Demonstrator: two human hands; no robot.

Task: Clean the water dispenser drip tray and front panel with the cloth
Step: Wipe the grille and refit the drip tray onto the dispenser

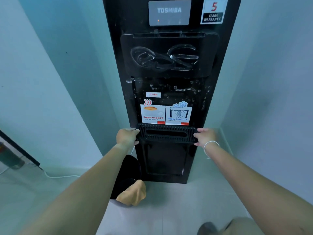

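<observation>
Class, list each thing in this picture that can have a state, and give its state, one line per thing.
drip tray: at the dispenser front, gripped at both ends
left hand: grips the tray's left end
right hand: grips the tray's right end
front panel: streaked and spotted with white marks or droplets
cloth: crumpled, draped over a dark object beside the dispenser, not in use

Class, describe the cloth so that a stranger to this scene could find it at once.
Start at the tall black water dispenser and drop to the floor at its lower left corner. There a crumpled cloth lies on a round black object; it is the only orange-tan thing there.
</observation>
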